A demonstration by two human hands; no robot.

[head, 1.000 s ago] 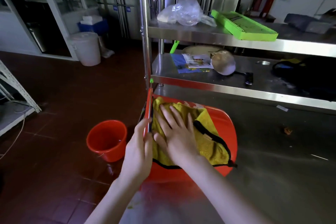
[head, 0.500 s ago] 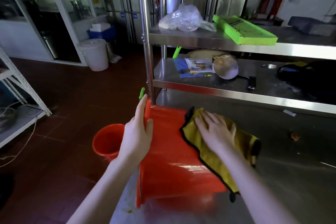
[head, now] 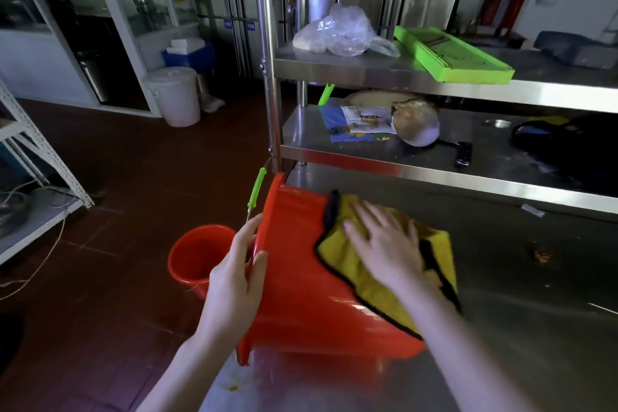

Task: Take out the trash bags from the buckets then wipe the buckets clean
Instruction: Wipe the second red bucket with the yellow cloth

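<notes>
1. Head view, the task's thing: red bucket (head: pixel 301 294) down on its side on the steel worktop (head: pixel 518 311). Long way running left to right, mouth at the worktop's left edge, bottom toward the right.
2. Left grip (head: pixel 234 278) grasping the bucket's rim, thumb on the outer wall, fingers on the mouth side. Likely there to stop a roll.
3. Right grip (head: pixel 384 244) released and flat, fingers spread. Pressing a yellow cloth (head: pixel 336 252) onto the top of the outer wall, nearer the bottom end than the rim.
4. Key thing for the coming wipe: bare red wall left of the cloth, between the two grips, and more low on the near side. So probably a slide along the long way toward the rim, or a turn of the bucket by the left grip to bring up a fresh side. Right grip nearest to that job.
5. Inside of this bucket hidden from here. Cannot tell about a bag in it.
6. In the way: green handle (head: pixel 256 187) sticking up from the rim, just beside the steel shelf post (head: pixel 267 77). Lower shelf (head: pixel 368 157) close behind the bucket. Little room for a roll that way.
7. Second red bucket (head: pixel 197 254) upright on the floor (head: pixel 117 194), below the worktop's left edge, near the left grip. No bag seen in it. Maybe next for wiping.
8. Brown crumb (head: pixel 541 254) on the worktop, well off to the right. Clear plastic bag (head: pixel 341 32) on the upper shelf, well apart.
</notes>
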